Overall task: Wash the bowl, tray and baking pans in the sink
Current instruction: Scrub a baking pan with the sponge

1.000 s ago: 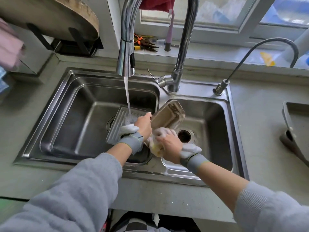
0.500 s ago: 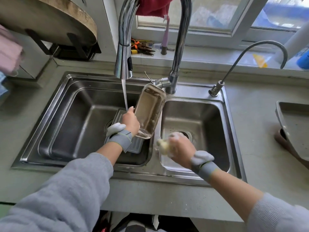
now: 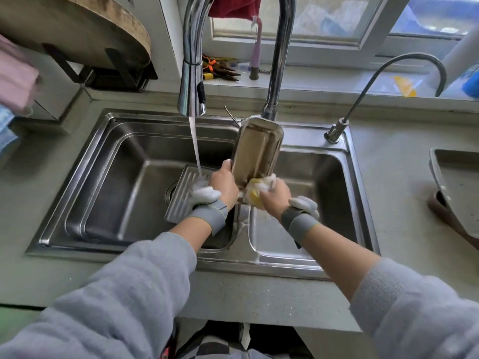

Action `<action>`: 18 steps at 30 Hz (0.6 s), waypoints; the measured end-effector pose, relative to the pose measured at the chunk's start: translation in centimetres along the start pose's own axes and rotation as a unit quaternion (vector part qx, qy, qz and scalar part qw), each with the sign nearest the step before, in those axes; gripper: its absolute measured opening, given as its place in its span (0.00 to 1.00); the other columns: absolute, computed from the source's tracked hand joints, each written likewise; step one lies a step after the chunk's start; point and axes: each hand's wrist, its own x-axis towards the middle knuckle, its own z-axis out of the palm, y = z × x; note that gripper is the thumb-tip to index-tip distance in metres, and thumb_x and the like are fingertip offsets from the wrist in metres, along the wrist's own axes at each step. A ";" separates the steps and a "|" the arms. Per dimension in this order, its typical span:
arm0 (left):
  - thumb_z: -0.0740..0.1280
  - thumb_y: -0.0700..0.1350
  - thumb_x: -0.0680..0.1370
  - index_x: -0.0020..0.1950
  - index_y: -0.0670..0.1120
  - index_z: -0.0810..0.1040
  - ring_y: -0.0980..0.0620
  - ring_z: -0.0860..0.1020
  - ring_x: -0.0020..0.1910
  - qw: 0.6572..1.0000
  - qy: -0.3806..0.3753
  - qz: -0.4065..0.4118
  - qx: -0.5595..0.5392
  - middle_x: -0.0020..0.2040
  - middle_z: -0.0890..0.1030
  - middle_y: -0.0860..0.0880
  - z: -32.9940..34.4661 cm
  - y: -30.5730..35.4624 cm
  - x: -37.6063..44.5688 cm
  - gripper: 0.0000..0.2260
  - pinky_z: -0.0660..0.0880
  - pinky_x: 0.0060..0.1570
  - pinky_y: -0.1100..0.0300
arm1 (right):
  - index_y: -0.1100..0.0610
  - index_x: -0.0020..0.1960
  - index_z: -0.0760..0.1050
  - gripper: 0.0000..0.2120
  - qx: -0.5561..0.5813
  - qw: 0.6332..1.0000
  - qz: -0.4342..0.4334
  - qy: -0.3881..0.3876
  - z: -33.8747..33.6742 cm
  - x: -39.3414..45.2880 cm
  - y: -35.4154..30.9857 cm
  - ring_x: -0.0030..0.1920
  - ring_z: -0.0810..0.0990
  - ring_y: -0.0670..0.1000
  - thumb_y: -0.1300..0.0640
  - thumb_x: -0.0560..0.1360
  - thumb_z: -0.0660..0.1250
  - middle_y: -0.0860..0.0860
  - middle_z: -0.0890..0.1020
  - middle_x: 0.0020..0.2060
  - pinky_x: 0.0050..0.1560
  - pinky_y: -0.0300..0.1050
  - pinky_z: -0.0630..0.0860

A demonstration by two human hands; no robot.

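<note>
Rectangular gold-toned metal loaf pan with rounded corners [image 3: 256,149], tilted up on end over the divider of the double-basin stainless steel sink [image 3: 108,161], open side toward the camera, far end up near the tap base, inside wet. Ribbed rectangular silver metal tray [image 3: 181,195], lying slanted in the left basin over the drain, struck by the water stream near its far edge. Dark grey flat baking pan with raised rim [image 3: 456,187], out on the worktop at far right, resting tilted.
</note>
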 end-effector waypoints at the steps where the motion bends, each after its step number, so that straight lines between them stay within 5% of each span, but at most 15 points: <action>1: 0.55 0.35 0.80 0.70 0.43 0.64 0.36 0.76 0.57 0.999 -0.009 0.010 0.030 0.55 0.77 0.38 -0.5 0.2 0.4 0.18 0.71 0.52 0.49 | 0.63 0.52 0.77 0.10 -0.019 0.999 -0.006 0.028 -0.1 0.0 -0.7 0.48 0.79 0.57 0.59 0.74 0.63 0.55 0.80 0.45 0.53 0.51 0.77; 3: 0.56 0.34 0.79 0.67 0.43 0.65 0.36 0.77 0.54 0.998 -0.032 0.023 0.057 0.49 0.77 0.39 -1.4 0.4 1.0 0.17 0.73 0.49 0.49 | 0.64 0.51 0.76 0.10 -0.015 0.998 -0.019 0.051 -0.3 0.4 -1.4 0.48 0.79 0.59 0.60 0.73 0.62 0.58 0.81 0.46 0.51 0.51 0.77; 10: 0.59 0.36 0.77 0.61 0.41 0.71 0.40 0.75 0.60 0.969 -0.170 0.059 0.171 0.60 0.78 0.41 -1.7 -2.8 0.7 0.12 0.72 0.58 0.51 | 0.52 0.49 0.76 0.07 0.049 0.995 0.016 0.082 -3.7 2.3 -1.9 0.50 0.80 0.60 0.60 0.71 0.68 0.56 0.81 0.44 0.54 0.54 0.78; 13: 0.59 0.37 0.77 0.63 0.46 0.70 0.39 0.77 0.55 0.982 -0.147 0.079 0.094 0.58 0.79 0.41 -1.7 -3.4 0.9 0.16 0.74 0.53 0.51 | 0.56 0.51 0.77 0.08 0.047 0.995 0.063 0.054 -3.3 1.4 -0.3 0.48 0.81 0.60 0.59 0.72 0.67 0.56 0.80 0.44 0.51 0.53 0.80; 15: 0.59 0.39 0.77 0.66 0.53 0.71 0.40 0.78 0.55 0.987 -0.105 0.103 0.061 0.58 0.79 0.43 -2.1 -3.5 1.1 0.19 0.74 0.52 0.53 | 0.58 0.55 0.78 0.12 0.138 0.981 0.132 0.009 -2.4 1.2 1.7 0.46 0.82 0.59 0.60 0.72 0.69 0.58 0.82 0.47 0.41 0.46 0.82; 18: 0.63 0.35 0.74 0.65 0.59 0.73 0.43 0.78 0.57 0.977 -0.119 0.150 0.090 0.57 0.81 0.47 -2.4 -3.7 1.3 0.25 0.75 0.53 0.55 | 0.61 0.58 0.78 0.16 0.269 0.939 0.213 -0.026 -1.5 1.8 4.0 0.45 0.83 0.62 0.65 0.71 0.71 0.61 0.82 0.49 0.38 0.51 0.81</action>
